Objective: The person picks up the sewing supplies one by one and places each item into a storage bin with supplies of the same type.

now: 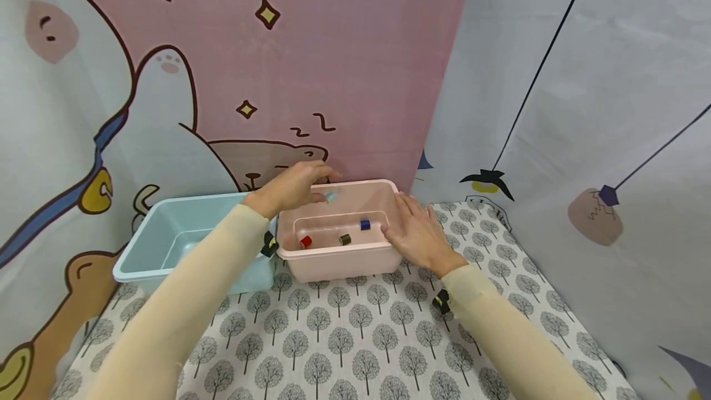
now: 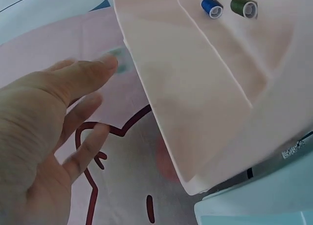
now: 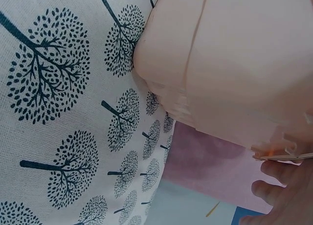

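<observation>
My left hand [image 1: 291, 189] is over the back left of the pink bin [image 1: 333, 255]. Just past its thumb tip is a small, blurred pale teal thing [image 2: 119, 60], with a gap between thumb and index finger in the head view. Inside the bin lie a red thread spool [image 1: 306, 241], a green thread spool [image 1: 345, 239] and a blue thread spool [image 1: 365, 225]. My right hand [image 1: 419, 233] holds the bin's right rim, thumb over the inner side and fingers along the outside. In the right wrist view its fingers [image 3: 276, 171] are beside the rim.
A light blue bin [image 1: 166, 227] stands left of the pink one, partly covered by my left sleeve. Both are on a tree-print cloth [image 1: 339, 338], against a cartoon-printed curtain [image 1: 355, 66]. Another printed curtain [image 1: 616, 110] rises along the right edge.
</observation>
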A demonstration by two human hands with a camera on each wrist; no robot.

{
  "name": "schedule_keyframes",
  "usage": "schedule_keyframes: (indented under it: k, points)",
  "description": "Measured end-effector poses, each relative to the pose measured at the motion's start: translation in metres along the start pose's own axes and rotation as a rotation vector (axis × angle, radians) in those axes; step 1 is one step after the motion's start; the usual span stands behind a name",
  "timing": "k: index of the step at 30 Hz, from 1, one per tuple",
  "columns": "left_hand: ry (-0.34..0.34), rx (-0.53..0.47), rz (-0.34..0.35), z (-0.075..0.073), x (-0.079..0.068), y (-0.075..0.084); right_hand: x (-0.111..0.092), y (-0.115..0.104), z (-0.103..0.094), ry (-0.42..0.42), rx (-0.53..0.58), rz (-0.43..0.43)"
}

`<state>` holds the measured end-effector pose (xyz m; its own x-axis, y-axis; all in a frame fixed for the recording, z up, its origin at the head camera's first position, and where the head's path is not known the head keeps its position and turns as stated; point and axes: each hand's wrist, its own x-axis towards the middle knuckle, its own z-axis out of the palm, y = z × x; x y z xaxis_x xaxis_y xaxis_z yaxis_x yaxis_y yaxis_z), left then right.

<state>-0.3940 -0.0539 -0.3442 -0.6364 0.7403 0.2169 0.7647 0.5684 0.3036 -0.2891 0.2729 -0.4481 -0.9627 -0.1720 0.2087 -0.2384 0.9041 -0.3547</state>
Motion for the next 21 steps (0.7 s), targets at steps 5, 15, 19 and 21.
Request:
schedule_keyframes:
  k: [5, 15, 19, 21]
  points:
    - [-0.002, 0.040, -0.041, 0.000, -0.001, 0.004, -0.001, 0.000, 0.000, 0.002, 0.004, -0.001]
    - [-0.005, 0.032, -0.056, 0.000, -0.009, 0.006, 0.001, 0.000, 0.001, 0.005, 0.009, -0.004]
    - [-0.009, 0.036, -0.062, 0.000, -0.013, 0.008, 0.001, 0.001, 0.001, 0.002, 0.014, 0.000]
    - [-0.009, 0.035, -0.065, -0.001, -0.014, 0.009, 0.000, 0.001, 0.001, 0.002, 0.014, 0.002]
